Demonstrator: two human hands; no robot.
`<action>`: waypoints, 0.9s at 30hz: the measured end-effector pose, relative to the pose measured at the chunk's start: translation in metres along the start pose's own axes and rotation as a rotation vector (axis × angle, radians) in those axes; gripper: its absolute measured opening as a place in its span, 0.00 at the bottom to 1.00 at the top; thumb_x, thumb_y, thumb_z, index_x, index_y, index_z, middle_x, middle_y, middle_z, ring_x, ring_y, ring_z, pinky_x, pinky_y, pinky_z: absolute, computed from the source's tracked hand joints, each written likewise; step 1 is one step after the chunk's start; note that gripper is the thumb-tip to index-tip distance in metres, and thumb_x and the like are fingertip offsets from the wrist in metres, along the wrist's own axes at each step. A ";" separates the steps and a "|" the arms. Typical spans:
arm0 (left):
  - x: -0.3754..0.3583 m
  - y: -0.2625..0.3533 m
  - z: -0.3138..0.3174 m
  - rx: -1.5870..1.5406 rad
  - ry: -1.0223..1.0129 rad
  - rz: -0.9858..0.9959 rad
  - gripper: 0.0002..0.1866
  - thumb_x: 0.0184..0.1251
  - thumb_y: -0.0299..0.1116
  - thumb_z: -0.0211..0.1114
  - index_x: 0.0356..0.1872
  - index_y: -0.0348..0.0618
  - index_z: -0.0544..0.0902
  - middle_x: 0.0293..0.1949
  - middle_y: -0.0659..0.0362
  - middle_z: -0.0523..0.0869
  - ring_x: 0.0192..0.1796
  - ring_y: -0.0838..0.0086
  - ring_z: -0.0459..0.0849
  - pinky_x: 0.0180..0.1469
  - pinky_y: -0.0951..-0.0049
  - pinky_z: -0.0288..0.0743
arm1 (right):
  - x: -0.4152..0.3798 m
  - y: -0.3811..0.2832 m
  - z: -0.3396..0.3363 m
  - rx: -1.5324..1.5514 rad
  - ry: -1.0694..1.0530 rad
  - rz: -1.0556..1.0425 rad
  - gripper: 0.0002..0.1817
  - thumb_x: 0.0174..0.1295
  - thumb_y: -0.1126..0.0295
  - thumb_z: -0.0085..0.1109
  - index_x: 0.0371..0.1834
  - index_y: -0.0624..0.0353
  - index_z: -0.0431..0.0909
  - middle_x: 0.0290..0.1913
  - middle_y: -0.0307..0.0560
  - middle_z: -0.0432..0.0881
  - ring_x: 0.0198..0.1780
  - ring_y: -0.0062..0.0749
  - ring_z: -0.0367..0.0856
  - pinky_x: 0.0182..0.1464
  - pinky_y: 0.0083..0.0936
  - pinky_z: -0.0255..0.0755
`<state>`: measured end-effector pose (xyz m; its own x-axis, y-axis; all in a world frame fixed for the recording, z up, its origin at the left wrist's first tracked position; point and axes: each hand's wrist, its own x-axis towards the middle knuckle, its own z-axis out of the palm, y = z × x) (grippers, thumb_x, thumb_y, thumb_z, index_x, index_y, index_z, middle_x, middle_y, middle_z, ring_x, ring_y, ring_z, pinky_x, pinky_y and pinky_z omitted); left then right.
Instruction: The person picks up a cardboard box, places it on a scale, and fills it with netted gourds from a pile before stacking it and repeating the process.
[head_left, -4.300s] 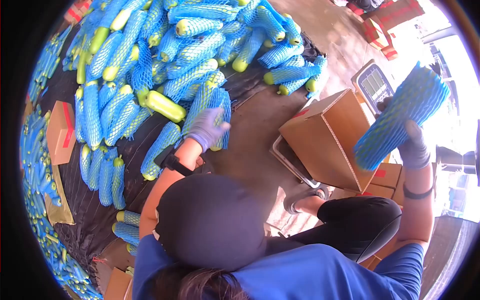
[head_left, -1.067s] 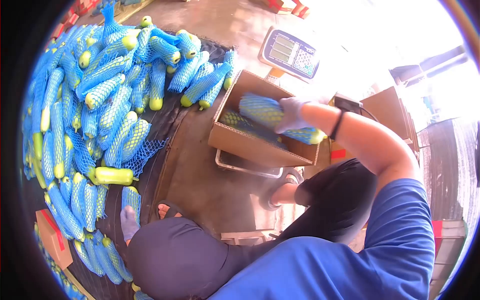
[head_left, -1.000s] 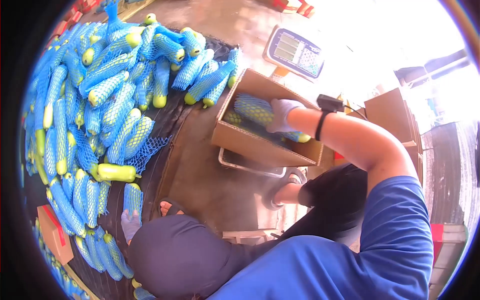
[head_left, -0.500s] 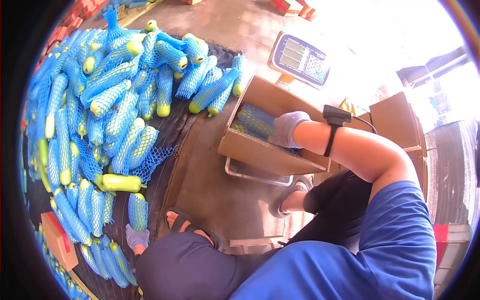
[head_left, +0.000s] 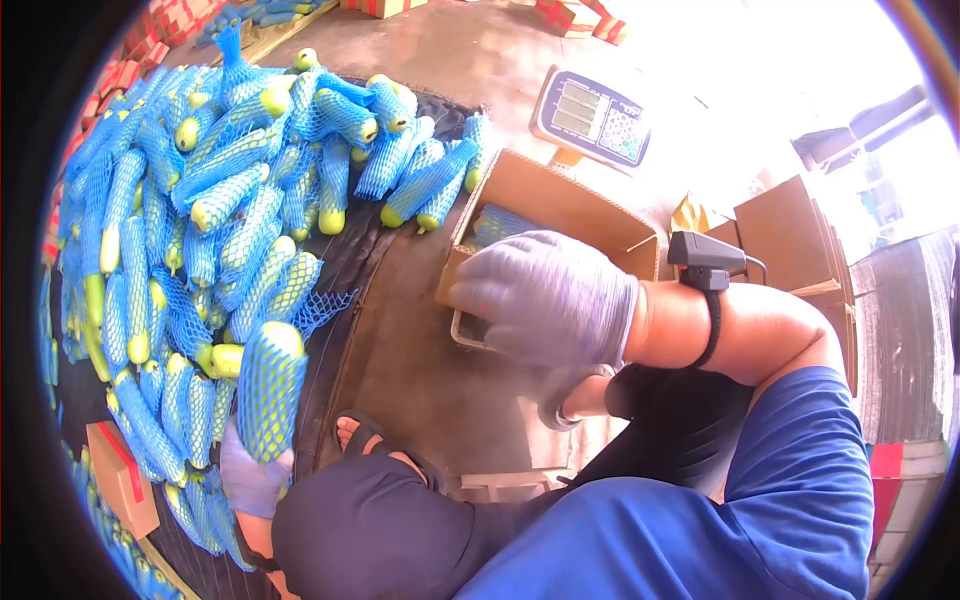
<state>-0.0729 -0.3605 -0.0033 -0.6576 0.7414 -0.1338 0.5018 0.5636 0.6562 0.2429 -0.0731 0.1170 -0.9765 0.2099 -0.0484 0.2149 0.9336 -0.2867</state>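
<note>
Head view: left hand point(head_left: 255, 478) grips netted gourd point(head_left: 268, 390) upright beside pile point(head_left: 200, 200); right hand point(head_left: 548, 298), fingers loosely spread, empty, over box point(head_left: 590, 215); best laid lengthwise alongside those inside.

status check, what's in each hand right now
Left hand gripping a netted gourd, lifted. Right hand empty, over the cardboard box. Nothing in the way.

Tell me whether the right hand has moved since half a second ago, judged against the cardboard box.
Yes. The right hand was down inside the cardboard box; now it is lifted out, empty, covering the box's near wall, toward the camera.
</note>
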 end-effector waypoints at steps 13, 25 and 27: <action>0.045 0.054 0.054 0.376 -0.296 0.629 0.33 0.38 0.39 0.77 0.51 0.46 0.77 0.41 0.52 0.84 0.45 0.53 0.83 0.49 0.55 0.76 | 0.013 -0.047 0.005 -0.079 -0.036 -0.170 0.34 0.47 0.61 0.69 0.61 0.56 0.75 0.64 0.57 0.73 0.66 0.52 0.73 0.66 0.45 0.69; 0.009 -0.211 0.053 0.549 -0.171 -0.227 0.41 0.39 0.48 0.79 0.60 0.47 0.76 0.52 0.51 0.83 0.55 0.57 0.83 0.59 0.60 0.76 | -0.013 -0.023 0.049 -0.030 -0.256 -0.027 0.30 0.50 0.62 0.70 0.57 0.63 0.78 0.64 0.65 0.74 0.64 0.63 0.73 0.66 0.49 0.68; 0.015 -0.220 0.049 0.584 -0.200 -0.252 0.42 0.40 0.49 0.80 0.61 0.47 0.75 0.53 0.51 0.83 0.57 0.57 0.82 0.60 0.60 0.76 | -0.010 -0.026 0.055 -0.021 -0.277 -0.036 0.30 0.50 0.62 0.70 0.58 0.61 0.78 0.63 0.63 0.74 0.65 0.62 0.73 0.65 0.49 0.68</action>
<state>-0.1655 -0.4558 -0.1856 -0.7060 0.5824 -0.4030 0.6050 0.7918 0.0842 0.2464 -0.1152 0.0717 -0.9499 0.0919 -0.2987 0.1773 0.9456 -0.2728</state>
